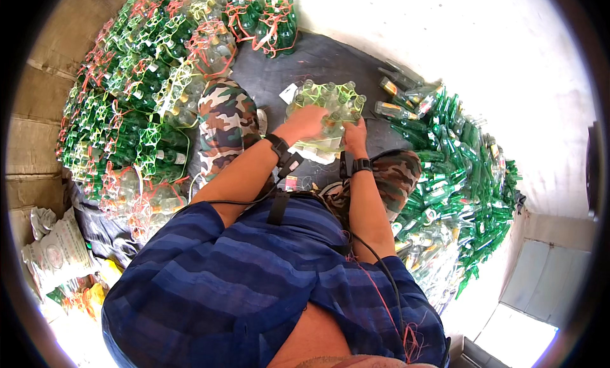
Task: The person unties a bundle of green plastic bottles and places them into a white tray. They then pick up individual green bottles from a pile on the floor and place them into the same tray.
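A bundle of clear glass bottles stands upright on the dark floor sheet between my knees, with yellow-green plastic strapping woven around the necks. My left hand lies over the near left side of the bundle, its fingertips among the bottle necks; what they grip is hidden. At the near right corner, my right hand is raised against a bottle, fingers bent near its neck. Yellow-green strapping also runs low along the near side, between the hands. Both wrists wear black straps with small devices.
Strapped bottle bundles are packed together on the left, and two green bundles stand at the back by the white wall. Loose green and clear bottles lie heaped on the right. A printed sack is at lower left.
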`<state>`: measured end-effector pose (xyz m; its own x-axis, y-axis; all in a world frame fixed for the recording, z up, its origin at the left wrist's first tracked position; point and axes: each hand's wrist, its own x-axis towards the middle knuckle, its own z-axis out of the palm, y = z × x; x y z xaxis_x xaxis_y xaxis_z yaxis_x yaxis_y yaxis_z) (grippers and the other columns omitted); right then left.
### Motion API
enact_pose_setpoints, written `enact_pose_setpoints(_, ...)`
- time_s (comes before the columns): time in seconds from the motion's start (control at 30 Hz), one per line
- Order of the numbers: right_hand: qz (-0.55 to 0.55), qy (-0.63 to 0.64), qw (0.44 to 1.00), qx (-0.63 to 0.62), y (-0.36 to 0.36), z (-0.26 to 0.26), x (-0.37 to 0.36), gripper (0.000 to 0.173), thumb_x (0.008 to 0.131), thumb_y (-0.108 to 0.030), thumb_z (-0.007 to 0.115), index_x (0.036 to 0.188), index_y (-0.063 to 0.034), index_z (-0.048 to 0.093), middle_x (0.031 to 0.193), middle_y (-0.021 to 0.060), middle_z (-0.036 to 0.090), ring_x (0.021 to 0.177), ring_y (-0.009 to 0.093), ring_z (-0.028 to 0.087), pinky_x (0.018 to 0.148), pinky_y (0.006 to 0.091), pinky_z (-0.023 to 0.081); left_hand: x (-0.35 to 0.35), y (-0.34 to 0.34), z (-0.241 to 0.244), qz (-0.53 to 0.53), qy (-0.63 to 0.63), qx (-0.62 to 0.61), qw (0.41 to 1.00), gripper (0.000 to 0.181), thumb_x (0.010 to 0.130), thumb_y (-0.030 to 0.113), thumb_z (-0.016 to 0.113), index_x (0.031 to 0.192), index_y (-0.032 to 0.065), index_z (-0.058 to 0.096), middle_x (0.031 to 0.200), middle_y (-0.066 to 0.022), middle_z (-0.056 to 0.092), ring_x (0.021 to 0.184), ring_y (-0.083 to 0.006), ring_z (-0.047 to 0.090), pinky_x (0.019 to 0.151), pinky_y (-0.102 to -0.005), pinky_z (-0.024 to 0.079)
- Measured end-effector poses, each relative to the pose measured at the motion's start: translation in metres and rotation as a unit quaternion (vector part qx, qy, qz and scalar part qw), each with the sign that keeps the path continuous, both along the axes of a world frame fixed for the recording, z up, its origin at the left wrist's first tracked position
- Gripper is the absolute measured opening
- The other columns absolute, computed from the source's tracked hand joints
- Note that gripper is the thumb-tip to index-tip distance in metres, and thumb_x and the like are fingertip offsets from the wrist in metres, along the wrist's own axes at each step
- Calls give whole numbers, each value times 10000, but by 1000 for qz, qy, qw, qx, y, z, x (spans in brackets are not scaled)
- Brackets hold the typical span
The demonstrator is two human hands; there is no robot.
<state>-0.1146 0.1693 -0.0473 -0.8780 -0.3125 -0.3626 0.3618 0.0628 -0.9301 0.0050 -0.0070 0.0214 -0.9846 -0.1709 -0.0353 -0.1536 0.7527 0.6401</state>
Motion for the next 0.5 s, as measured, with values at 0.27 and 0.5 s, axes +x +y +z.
enact_pose_setpoints(0.27, -11, -15, 1000, 4, -6, 0, 4, 518, 826, 7, 648, 1338, -32, 577, 1138, 60, 674, 942, 157, 635, 822, 309, 503, 16, -31, 45, 181, -107, -32, 977, 377, 883, 173, 598, 1243, 59, 583, 1125, -204, 707, 1038, -403, 679, 878, -484, 538)
enact_pose_setpoints(0.5, -23, 12, 999, -20, -4, -5, 2, 525, 831, 12, 645, 1349, -29, 565, 1159, 60, 667, 959, 162, 633, 838, 311, 504, 18, -35, 31, 213, -207, -32, 954, 649, 804, 281, 731, 1263, -76, 441, 1076, -282, 700, 1009, -432, 699, 868, -509, 548)
